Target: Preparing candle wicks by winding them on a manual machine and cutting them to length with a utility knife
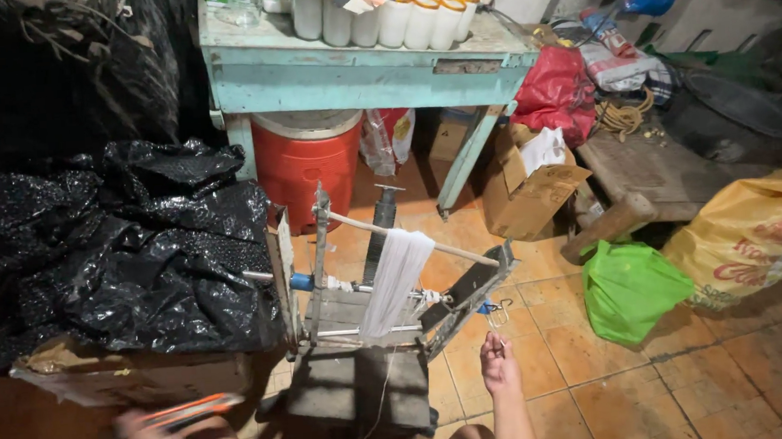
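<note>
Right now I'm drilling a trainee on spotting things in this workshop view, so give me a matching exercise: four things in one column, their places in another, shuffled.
Things:
1. red round plastic cooler
2. bright green plastic bag
3. white skein of thread
4. crumpled black plastic sheet

Places:
A. draped over the wooden rod of the winding frame
B. under the pale blue wooden table
C. on the tiled floor beside a yellow sack
D. heaped on a cardboard box at left

Pairs: 1-B, 2-C, 3-A, 4-D
</note>
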